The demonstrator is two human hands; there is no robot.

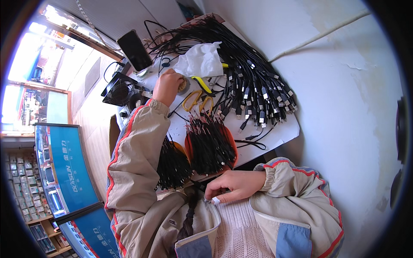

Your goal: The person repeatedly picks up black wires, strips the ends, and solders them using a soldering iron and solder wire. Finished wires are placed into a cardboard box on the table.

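Note:
My left hand (167, 87) reaches over the table with bent fingers closed at the rim of a small round container (183, 86) with a yellowish-brown inside. Whatever its fingertips hold is hidden. My right hand (237, 185) rests before my body, fingers loosely bent and apart, with nothing seen in it; something white shows at its thumb. Just beyond that hand, black cables with bare reddish wire ends stand bundled in an orange holder (235, 144). A second cable bundle (172, 167) lies left of it, partly behind my left sleeve. Yellow-handled scissors (192, 101) and yellow-black pliers (202, 85) lie beside the container.
Black USB cables (254, 86) spread over the table's (282, 133) far right. A white crumpled sheet (200, 60) lies at the back. A phone (134, 49) stands upright behind a small black fan (119, 92). The wall (340, 107) closes the right side; blue display cases (69, 167) stand left.

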